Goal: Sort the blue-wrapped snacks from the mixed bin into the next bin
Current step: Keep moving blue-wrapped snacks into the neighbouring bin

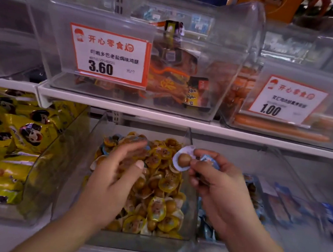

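Two bare forearms reach up from the bottom edge toward a clear mixed bin (164,243) on the lower shelf. Over its heap of yellow-wrapped snacks (156,209), the left hand (119,170) hovers with fingers loose and spread, holding nothing. At the bin's right wall, the right hand (215,181) pinches one blue-wrapped snack (182,159) at its fingertips while curling around a second blue packet (210,161) deeper in the grip. Right of the mixed bin stands the next bin (286,243), already holding blue packs. Above it, a white shelf carries bins with price tags (109,55). Risk, as a judgement: with two pieces in one hand, the lightly pinched one could slip back among the yellow wrappers before crossing the wall.
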A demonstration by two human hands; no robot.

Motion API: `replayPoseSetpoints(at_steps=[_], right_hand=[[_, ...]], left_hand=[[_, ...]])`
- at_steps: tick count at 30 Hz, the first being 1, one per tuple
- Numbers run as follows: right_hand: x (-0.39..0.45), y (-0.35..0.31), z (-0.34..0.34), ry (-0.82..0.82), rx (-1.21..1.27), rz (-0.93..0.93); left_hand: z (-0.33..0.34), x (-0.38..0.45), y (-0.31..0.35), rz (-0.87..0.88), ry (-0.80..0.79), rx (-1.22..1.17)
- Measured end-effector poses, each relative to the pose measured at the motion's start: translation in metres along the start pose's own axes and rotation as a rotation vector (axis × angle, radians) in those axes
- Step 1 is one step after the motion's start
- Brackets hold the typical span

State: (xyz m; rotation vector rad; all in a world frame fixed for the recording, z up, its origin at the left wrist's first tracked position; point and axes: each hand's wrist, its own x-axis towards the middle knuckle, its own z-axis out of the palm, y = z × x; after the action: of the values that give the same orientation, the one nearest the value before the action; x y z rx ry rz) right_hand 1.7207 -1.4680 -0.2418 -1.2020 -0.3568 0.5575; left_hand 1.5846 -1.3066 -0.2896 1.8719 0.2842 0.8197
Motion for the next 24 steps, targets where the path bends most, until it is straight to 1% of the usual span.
replayPoseSetpoints(at_steps=[1, 2, 3, 4, 6, 8, 9, 10, 11, 13, 15, 17, 18, 20, 22, 24], right_hand=[[0.005, -0.005, -0.013, 0.038, -0.106, -0.07], [0.01, -0.009, -0.027, 0.09, -0.243, -0.116], [0.015, -0.009, -0.041, 0.143, -0.383, -0.128], [0.021, -0.008, -0.054, 0.172, -0.501, -0.112], [0.03, 0.002, -0.076, 0.17, -0.664, -0.038], [0.035, 0.013, -0.09, 0.159, -0.839, 0.001], [0.036, 0.015, -0.092, 0.173, -0.942, -0.033], [0.034, 0.015, -0.09, 0.199, -1.019, -0.1], [0.031, 0.013, -0.085, 0.224, -1.045, -0.19], [0.023, 0.008, -0.064, 0.223, -1.007, -0.365], [0.014, 0.006, -0.033, 0.145, -0.968, -0.498], [0.014, 0.01, 0.0, 0.002, -1.005, -0.61], [0.02, 0.014, 0.015, -0.086, -1.049, -0.632], [0.044, 0.025, 0.042, -0.254, -1.188, -0.578], [0.077, 0.037, 0.063, -0.384, -1.391, -0.458], [0.107, 0.048, 0.076, -0.485, -1.554, -0.333]], left_hand=[[-0.004, 0.004, -0.006, -0.006, 0.04, 0.162], [-0.008, 0.007, -0.01, -0.005, 0.045, 0.319], [-0.01, 0.009, -0.015, 0.004, 0.011, 0.465], [-0.01, 0.01, -0.02, 0.017, -0.055, 0.602], [-0.01, 0.012, -0.028, 0.017, -0.221, 0.829], [-0.008, 0.014, -0.032, -0.014, -0.367, 0.921], [-0.008, 0.015, -0.032, -0.032, -0.419, 0.919], [-0.007, 0.016, -0.032, -0.043, -0.449, 0.91], [-0.007, 0.016, -0.031, -0.039, -0.453, 0.907], [-0.009, 0.016, -0.026, 0.01, -0.417, 0.932], [-0.01, 0.013, -0.02, 0.061, -0.385, 0.968], [-0.013, 0.007, -0.017, 0.068, -0.381, 0.955], [-0.016, 0.003, -0.017, 0.057, -0.379, 0.936], [-0.024, -0.005, -0.019, 0.037, -0.355, 0.943], [-0.035, -0.011, -0.02, 0.009, -0.332, 0.98], [-0.042, -0.018, -0.022, -0.013, -0.316, 0.959]])
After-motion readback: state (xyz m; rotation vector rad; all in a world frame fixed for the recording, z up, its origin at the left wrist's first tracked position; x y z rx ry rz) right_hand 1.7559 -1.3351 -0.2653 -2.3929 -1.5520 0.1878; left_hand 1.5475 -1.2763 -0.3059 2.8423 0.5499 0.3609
